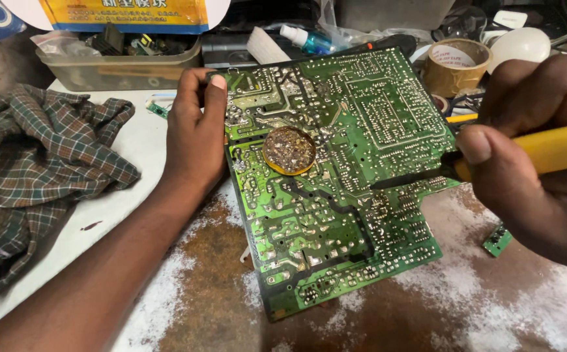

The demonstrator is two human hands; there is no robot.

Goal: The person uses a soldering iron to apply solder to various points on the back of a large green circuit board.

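Rusty, white-dusted tabletop point(186, 306) carries a big green circuit board point(335, 195) — solder side up, small round tin point(289, 150) resting on it. Left hand point(195, 133) presses its edge; right hand point(531, 156) pinches a yellow-handled soldering iron point(492, 160) — tip touching the board. Checked cloth point(36, 163) lies left.

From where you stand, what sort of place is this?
Probably an electronics repair bench. A green circuit board lies solder side up, steadied by the left hand; the right hand holds a soldering iron over it. A tape roll and parts tray sit behind.
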